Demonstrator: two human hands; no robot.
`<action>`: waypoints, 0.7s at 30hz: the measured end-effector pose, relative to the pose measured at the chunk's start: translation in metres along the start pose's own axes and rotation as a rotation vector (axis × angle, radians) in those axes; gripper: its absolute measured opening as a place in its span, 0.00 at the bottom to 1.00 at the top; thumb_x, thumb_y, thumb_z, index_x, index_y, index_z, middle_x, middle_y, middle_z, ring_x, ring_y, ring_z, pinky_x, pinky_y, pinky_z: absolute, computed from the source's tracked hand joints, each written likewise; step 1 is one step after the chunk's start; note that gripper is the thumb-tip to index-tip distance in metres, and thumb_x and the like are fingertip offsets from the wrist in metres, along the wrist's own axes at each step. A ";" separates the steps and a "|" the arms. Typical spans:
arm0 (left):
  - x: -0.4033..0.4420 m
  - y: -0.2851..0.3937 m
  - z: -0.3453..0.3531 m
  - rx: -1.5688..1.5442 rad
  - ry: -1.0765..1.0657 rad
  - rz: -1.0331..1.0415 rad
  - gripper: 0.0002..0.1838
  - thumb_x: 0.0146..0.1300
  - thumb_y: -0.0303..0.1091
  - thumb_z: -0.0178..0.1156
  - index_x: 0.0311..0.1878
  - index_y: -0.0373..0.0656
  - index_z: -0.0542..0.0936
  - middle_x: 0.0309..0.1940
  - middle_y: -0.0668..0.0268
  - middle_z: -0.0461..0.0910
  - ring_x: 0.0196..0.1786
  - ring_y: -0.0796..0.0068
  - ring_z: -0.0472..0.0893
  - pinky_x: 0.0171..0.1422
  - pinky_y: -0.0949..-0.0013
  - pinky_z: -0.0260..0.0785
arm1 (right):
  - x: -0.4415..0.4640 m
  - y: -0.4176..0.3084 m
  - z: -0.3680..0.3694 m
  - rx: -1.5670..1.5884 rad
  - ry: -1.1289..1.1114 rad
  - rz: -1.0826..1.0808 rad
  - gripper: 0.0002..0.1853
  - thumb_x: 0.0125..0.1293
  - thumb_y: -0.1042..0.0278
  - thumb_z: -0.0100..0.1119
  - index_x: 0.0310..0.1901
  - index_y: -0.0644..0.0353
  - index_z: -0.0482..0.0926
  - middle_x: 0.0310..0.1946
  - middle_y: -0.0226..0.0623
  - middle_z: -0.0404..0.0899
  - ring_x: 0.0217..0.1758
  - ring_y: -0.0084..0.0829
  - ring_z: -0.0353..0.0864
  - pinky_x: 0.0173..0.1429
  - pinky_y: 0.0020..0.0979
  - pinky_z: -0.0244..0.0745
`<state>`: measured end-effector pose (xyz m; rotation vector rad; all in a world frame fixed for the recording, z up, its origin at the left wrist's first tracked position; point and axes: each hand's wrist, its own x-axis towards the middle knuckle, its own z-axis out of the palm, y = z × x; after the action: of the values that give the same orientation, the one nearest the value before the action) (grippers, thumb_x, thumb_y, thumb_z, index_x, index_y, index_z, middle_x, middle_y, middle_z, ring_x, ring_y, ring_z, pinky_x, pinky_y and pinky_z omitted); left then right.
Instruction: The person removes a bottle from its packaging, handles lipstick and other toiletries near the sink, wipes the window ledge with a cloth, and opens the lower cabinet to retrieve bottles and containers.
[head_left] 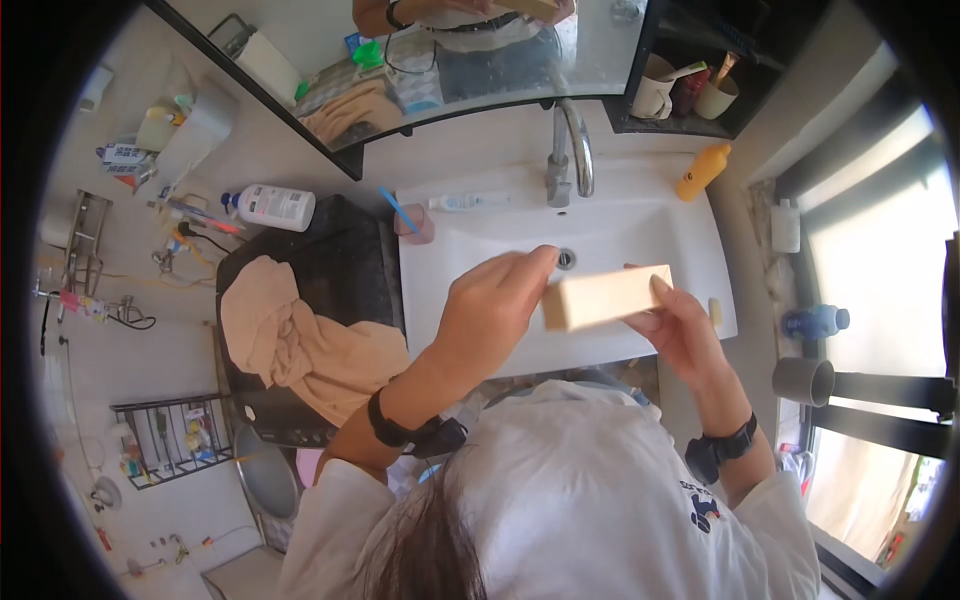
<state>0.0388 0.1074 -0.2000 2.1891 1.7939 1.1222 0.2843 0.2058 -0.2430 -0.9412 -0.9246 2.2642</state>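
Observation:
A pale cream oblong box (pixel 612 298) is held over the front of the white sink by my right hand (pixel 680 325). The thumb lies on its near right end, and the fingers reach underneath and behind. Close to the box's left end is my left hand (pixel 495 305), its fingers curled closed with the back of the hand toward me. Whatever those fingers hold, if anything, is hidden, and I cannot tell whether they touch the box. Behind the hands, the sink (pixel 650 225) shows its drain and a chrome faucet (pixel 572 150).
A pink cup (pixel 415 226) with a blue toothbrush and a toothpaste tube (pixel 470 202) stand on the sink's left rim. A yellow bottle (pixel 703 172) is at the back right. Left, a beige towel (pixel 300 335) and a white pump bottle (pixel 275 207) rest on a black top.

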 end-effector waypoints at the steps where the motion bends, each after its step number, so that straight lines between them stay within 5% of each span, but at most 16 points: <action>1: -0.002 0.002 0.001 -0.236 0.016 -0.084 0.19 0.67 0.22 0.61 0.61 0.32 0.74 0.52 0.53 0.82 0.52 0.60 0.84 0.63 0.60 0.75 | 0.004 0.001 -0.006 0.119 -0.047 0.012 0.26 0.80 0.56 0.45 0.70 0.68 0.63 0.62 0.52 0.76 0.62 0.44 0.82 0.74 0.37 0.70; 2: 0.000 0.002 0.002 -0.473 0.036 -0.162 0.27 0.66 0.27 0.65 0.67 0.34 0.71 0.62 0.52 0.78 0.62 0.60 0.81 0.65 0.60 0.73 | 0.008 0.002 -0.012 0.235 -0.096 0.018 0.27 0.80 0.56 0.44 0.71 0.68 0.61 0.63 0.53 0.75 0.62 0.45 0.81 0.74 0.37 0.69; 3: -0.001 -0.008 0.007 -0.767 -0.028 -0.142 0.47 0.62 0.40 0.72 0.78 0.39 0.57 0.75 0.50 0.63 0.74 0.58 0.68 0.71 0.57 0.66 | 0.011 0.005 -0.014 0.306 -0.122 0.013 0.28 0.80 0.56 0.43 0.72 0.66 0.59 0.65 0.53 0.73 0.64 0.47 0.80 0.75 0.39 0.69; 6: 0.007 -0.001 0.035 -0.867 0.025 -0.039 0.57 0.58 0.47 0.76 0.80 0.39 0.48 0.78 0.46 0.55 0.77 0.55 0.62 0.75 0.55 0.61 | 0.016 0.014 -0.005 0.434 -0.261 0.089 0.28 0.80 0.54 0.43 0.72 0.65 0.59 0.66 0.54 0.71 0.65 0.49 0.79 0.75 0.41 0.68; 7: 0.012 0.009 0.043 -0.910 0.124 -0.036 0.51 0.57 0.41 0.77 0.76 0.38 0.55 0.71 0.46 0.67 0.72 0.56 0.70 0.71 0.57 0.66 | 0.016 0.019 0.002 0.387 -0.236 0.144 0.29 0.80 0.53 0.44 0.72 0.65 0.59 0.66 0.54 0.71 0.64 0.51 0.79 0.76 0.43 0.67; 10: 0.019 0.010 0.050 -0.961 0.071 -0.188 0.42 0.56 0.35 0.78 0.69 0.40 0.63 0.61 0.51 0.77 0.64 0.61 0.77 0.66 0.61 0.71 | 0.013 0.018 0.021 0.229 -0.277 0.290 0.31 0.80 0.50 0.43 0.74 0.65 0.56 0.65 0.51 0.72 0.67 0.49 0.77 0.75 0.41 0.67; 11: 0.022 0.016 0.048 -0.880 0.105 -0.205 0.30 0.56 0.29 0.76 0.58 0.41 0.71 0.50 0.59 0.83 0.54 0.69 0.82 0.59 0.66 0.75 | 0.016 0.027 0.011 0.067 -0.145 0.189 0.28 0.80 0.51 0.45 0.72 0.62 0.63 0.63 0.47 0.75 0.67 0.44 0.76 0.71 0.39 0.69; 12: 0.023 0.018 0.044 -0.882 0.103 -0.204 0.30 0.56 0.29 0.76 0.58 0.41 0.71 0.50 0.59 0.83 0.54 0.69 0.82 0.59 0.66 0.75 | 0.015 0.021 0.007 0.068 -0.143 0.188 0.28 0.80 0.51 0.45 0.72 0.62 0.63 0.63 0.47 0.75 0.67 0.44 0.76 0.71 0.39 0.69; 14: 0.020 0.020 0.037 -0.453 0.031 -0.209 0.24 0.57 0.29 0.76 0.54 0.41 0.75 0.49 0.62 0.84 0.50 0.72 0.84 0.55 0.69 0.76 | 0.008 -0.007 0.015 -0.892 0.133 -0.656 0.22 0.78 0.60 0.51 0.67 0.61 0.72 0.61 0.42 0.78 0.65 0.37 0.76 0.67 0.37 0.71; 15: 0.020 0.019 0.040 -0.322 0.109 -0.142 0.22 0.54 0.29 0.77 0.51 0.43 0.78 0.44 0.63 0.86 0.44 0.68 0.86 0.48 0.69 0.77 | -0.004 -0.028 0.029 -1.032 0.135 -0.842 0.19 0.71 0.70 0.62 0.61 0.62 0.79 0.57 0.41 0.80 0.58 0.37 0.80 0.62 0.36 0.75; 21: 0.021 0.021 0.038 -0.049 0.126 -0.032 0.26 0.45 0.31 0.78 0.50 0.47 0.79 0.36 0.62 0.86 0.37 0.60 0.86 0.38 0.66 0.77 | -0.028 -0.047 0.059 -1.274 -0.090 -0.988 0.21 0.61 0.77 0.68 0.57 0.66 0.80 0.51 0.45 0.81 0.48 0.42 0.83 0.51 0.34 0.81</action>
<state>0.0786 0.1332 -0.2073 2.0983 1.8217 1.3097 0.2661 0.1939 -0.1654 -0.5283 -2.2830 0.7384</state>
